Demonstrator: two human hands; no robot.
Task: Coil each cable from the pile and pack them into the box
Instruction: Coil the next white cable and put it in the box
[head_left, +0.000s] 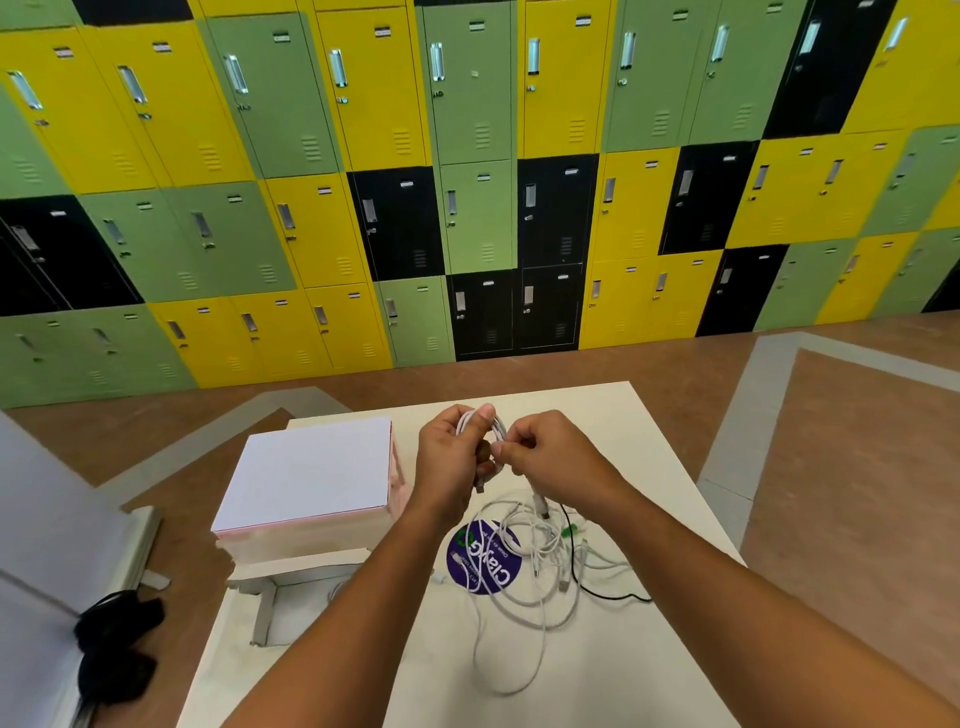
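— Holding what, at this moment?
— A half-coiled white cable (497, 427), lifted above the far middle of the cream table (587, 405). Left hand (451, 460) clenched round the loops, thumb on top. Right hand (548, 465) pinching the free tail, just beside the loops.
— How to finish this coil well?
— Hold the loops equal and flat in the left hand. Feed the tail slowly with the right, without twisting. Probably wrap the last piece round the middle, to prevent springing open inside the box. Mind the hanging plugs (543, 506), easy to catch on the pile (537, 556) just below.
— Where to put it afterwards?
— Into the open box (270, 613), near left, partly hidden behind the left forearm (374, 587). Contents not possible to tell.
— And around?
— Tangled white cables and one black cable (613, 596) over a round purple sticker (485, 564). A closed white-topped box (306, 467) at the left. Brown floor (831, 467) with grey stripes. At the far wall, yellow, green and black lockers (363, 130).
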